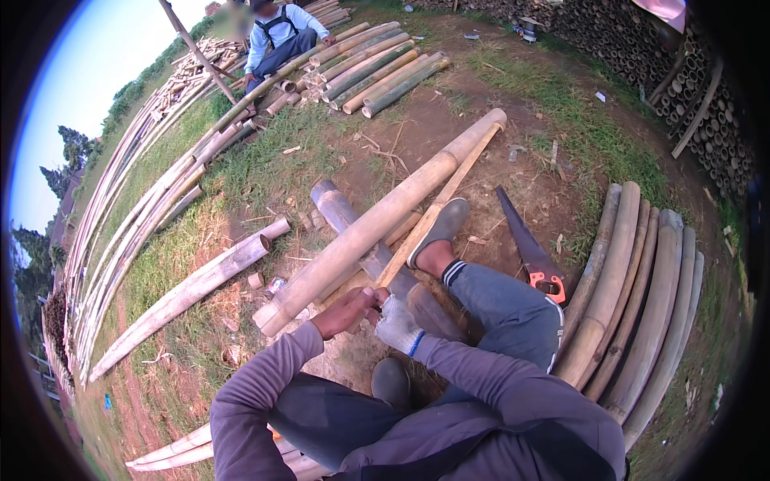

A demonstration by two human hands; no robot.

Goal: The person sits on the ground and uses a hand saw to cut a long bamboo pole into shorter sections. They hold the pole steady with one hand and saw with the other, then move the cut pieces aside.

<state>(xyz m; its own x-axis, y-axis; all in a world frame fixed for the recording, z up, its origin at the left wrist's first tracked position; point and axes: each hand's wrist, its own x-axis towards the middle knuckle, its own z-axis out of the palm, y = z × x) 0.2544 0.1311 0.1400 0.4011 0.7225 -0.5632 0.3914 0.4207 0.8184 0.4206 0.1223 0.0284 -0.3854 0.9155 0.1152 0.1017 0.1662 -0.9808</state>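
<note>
My bare left hand [343, 313] and my right hand [398, 325], in a pale knitted glove with a blue cuff edge, meet in front of me. Both sets of fingers are closed and nearly touching; whatever is pinched between them is too small to make out. Just beyond the fingertips is the near end of a long flat bamboo strip [437, 206]. It slants away to the right beside a thick bamboo pole [385, 220]. That pole rests across a darker bamboo log [341, 210]. My shoe [443, 228] is beside the strip.
A handsaw [525, 238] with an orange handle lies right of my leg. Bamboo poles [613, 280] are lined up at my right, and another pole [188, 297] lies at left. Far off, a person [281, 36] sits by a row of cut bamboo [377, 68]. Stacked bamboo [706, 112] stands far right.
</note>
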